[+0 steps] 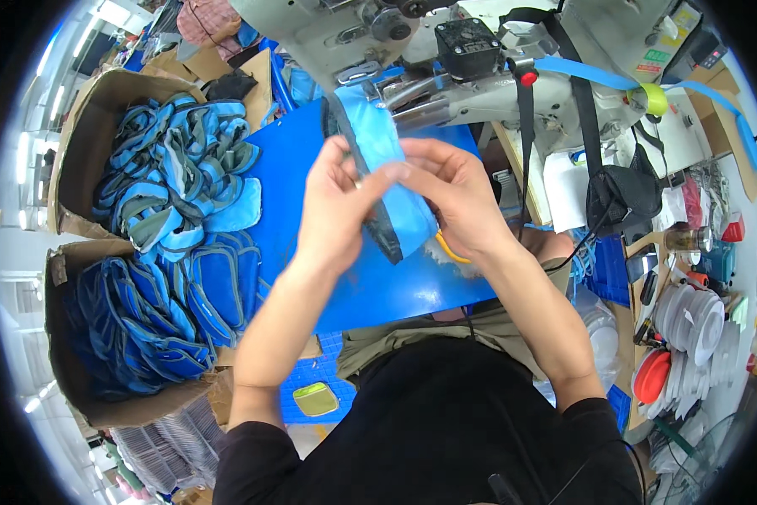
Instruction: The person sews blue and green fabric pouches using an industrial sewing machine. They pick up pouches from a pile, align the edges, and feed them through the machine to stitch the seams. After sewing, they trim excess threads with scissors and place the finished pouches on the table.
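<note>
Both of my hands hold a light blue fabric piece with a dark grey edge (405, 220) above a blue work surface (370, 299); its upper end lies by the sewing machine (496, 109). My left hand (339, 189) grips it at the left, fingers curled. My right hand (435, 185) pinches it from the right, thumb meeting my left thumb. A yellow object (450, 252) shows partly beside my right hand.
Two cardboard boxes at left hold light blue and grey pieces (176, 168) and darker blue pouches (168, 311). A black bag (622, 194) hangs from the machine. Stacked pale discs (694, 324) and tools crowd the right side.
</note>
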